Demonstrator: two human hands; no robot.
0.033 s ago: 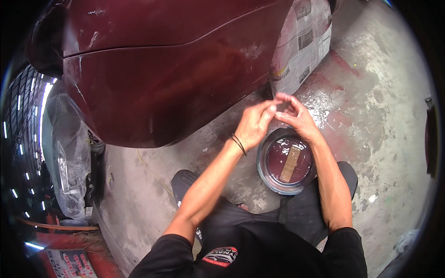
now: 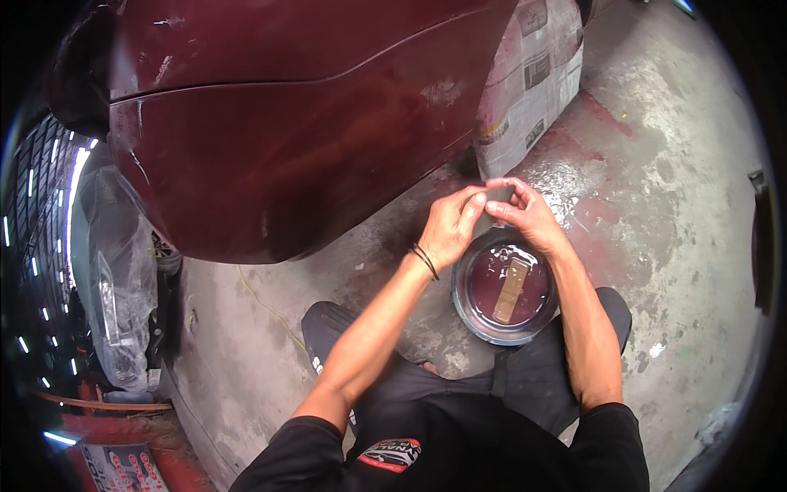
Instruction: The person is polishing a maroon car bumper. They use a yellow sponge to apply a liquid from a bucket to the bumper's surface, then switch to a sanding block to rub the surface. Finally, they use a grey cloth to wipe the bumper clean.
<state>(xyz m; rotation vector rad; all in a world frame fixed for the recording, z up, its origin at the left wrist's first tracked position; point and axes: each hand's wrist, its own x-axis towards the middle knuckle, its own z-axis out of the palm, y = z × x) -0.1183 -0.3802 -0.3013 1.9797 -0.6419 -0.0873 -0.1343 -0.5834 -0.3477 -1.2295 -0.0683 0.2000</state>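
The left hand and right hand hover by the partly hidden far rim of a basin, a brown block in its reddish liquid; whether either narrow grip holds anything cannot be told.

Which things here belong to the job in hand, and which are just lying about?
Probably in use:
- left hand
- right hand
- basin of reddish liquid
- tan block inside it
- dark red panel

Seemingly just lying about:
- clear plastic sheeting
- thin yellow cord
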